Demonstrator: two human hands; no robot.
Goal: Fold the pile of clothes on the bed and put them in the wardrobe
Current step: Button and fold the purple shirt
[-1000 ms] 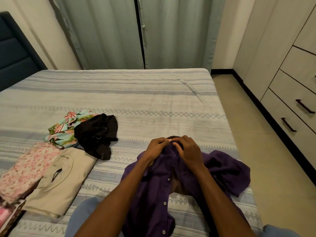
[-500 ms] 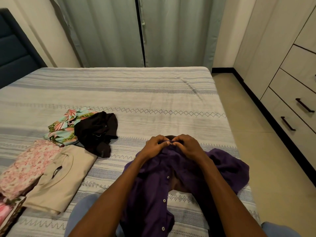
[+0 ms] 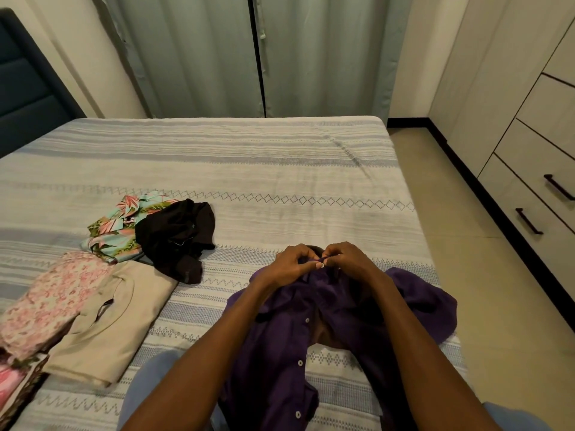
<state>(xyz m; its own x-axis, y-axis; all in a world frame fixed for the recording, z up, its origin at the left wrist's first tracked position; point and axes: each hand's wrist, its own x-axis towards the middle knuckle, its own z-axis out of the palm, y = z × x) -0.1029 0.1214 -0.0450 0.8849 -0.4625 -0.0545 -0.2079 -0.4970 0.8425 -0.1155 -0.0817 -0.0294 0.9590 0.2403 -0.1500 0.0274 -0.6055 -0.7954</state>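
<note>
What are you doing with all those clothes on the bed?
A person is working on a purple button-up shirt spread on the bed. The left hand and right hand both pinch the fabric at its collar, seemingly fastening the top button. To the left, a beige shirt and a pink floral garment lie folded, while a black garment and a tropical-print shirt lie crumpled, not yet folded.

Grey-green curtains (image 3: 255, 54) hang behind; a dark, perhaps padded, headboard (image 3: 28, 88) stands left.
</note>
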